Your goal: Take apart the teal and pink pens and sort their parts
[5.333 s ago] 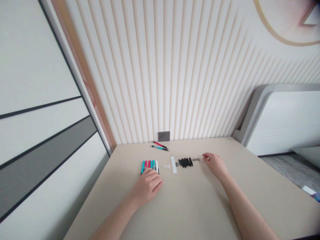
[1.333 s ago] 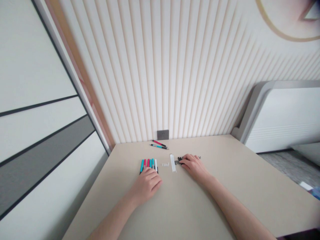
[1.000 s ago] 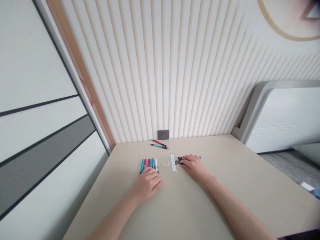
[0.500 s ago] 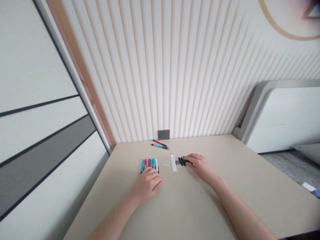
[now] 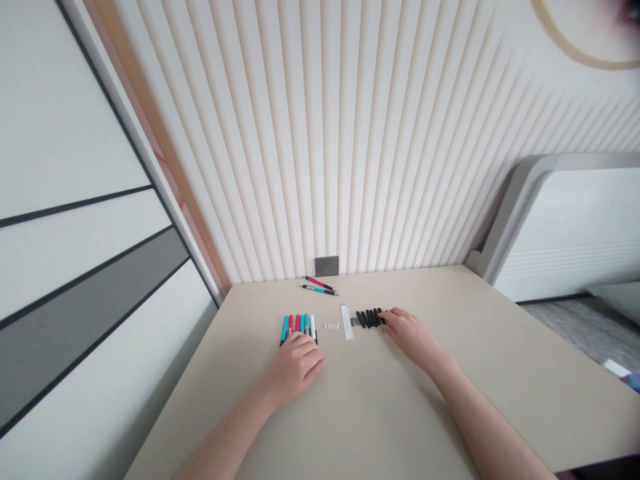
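Teal, pink and white pen barrels (image 5: 301, 325) lie side by side in a row, with dark parts at their near ends. My left hand (image 5: 299, 363) rests on the table over those near ends, its fingers loosely bent and spread, the tips partly hidden. Short black pen pieces (image 5: 369, 318) stand in another row to the right. My right hand (image 5: 404, 331) is at the right end of that row, with thumb and fingertips closed around the last black piece. Thin white refills (image 5: 347, 323) lie between the two rows, beside several tiny white pieces (image 5: 331, 326).
Two whole pens, one pink (image 5: 319, 283) and one teal (image 5: 320, 290), lie near the wall below a dark socket (image 5: 327, 266). Small grey pieces (image 5: 355, 322) sit left of the black row. A white cabinet (image 5: 100, 320) borders the left side; a bed headboard (image 5: 565, 227) stands at right.
My right hand has shifted slightly right along the black pieces, uncovering more of them. My left hand stays where it was over the barrels.
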`<action>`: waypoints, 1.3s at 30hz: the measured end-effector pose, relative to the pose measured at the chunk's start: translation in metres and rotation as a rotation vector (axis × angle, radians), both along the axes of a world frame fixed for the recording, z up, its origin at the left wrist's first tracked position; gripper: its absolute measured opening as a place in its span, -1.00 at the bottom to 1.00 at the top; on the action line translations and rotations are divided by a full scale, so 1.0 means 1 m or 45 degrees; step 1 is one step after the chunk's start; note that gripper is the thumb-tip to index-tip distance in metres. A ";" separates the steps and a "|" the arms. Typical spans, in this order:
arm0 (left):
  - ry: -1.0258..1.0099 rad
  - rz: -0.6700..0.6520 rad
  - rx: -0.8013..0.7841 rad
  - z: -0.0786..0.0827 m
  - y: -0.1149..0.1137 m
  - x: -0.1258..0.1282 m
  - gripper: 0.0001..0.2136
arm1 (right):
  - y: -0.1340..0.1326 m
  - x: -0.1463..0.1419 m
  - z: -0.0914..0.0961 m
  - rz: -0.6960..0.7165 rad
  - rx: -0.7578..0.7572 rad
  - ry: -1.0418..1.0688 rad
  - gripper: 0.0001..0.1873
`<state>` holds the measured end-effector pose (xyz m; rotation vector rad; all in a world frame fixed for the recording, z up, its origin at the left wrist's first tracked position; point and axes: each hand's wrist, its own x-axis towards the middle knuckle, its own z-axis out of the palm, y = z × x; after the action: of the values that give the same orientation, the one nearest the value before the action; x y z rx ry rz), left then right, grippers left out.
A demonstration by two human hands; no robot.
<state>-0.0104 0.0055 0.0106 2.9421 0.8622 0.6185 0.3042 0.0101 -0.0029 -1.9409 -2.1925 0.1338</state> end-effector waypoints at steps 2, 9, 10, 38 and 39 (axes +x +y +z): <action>-0.004 0.005 0.003 0.001 0.000 0.000 -0.79 | 0.001 -0.002 -0.001 0.001 0.000 0.007 -0.68; 0.008 0.005 0.007 0.002 0.000 0.001 -0.80 | 0.004 -0.004 -0.002 0.022 0.036 0.074 -0.68; 0.010 0.006 0.006 0.002 -0.001 0.001 -0.80 | 0.004 -0.004 -0.002 0.021 0.035 0.079 -0.68; -0.003 0.001 0.013 0.001 0.000 0.000 -0.79 | 0.005 -0.009 -0.001 -0.004 0.021 0.089 -0.68; 0.000 0.002 0.011 0.002 0.000 0.000 -0.79 | 0.005 -0.009 0.000 -0.002 0.022 0.088 -0.69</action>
<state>-0.0100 0.0059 0.0123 2.9493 0.8646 0.6244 0.2952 0.0149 -0.0031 -1.8992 -2.1414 0.1785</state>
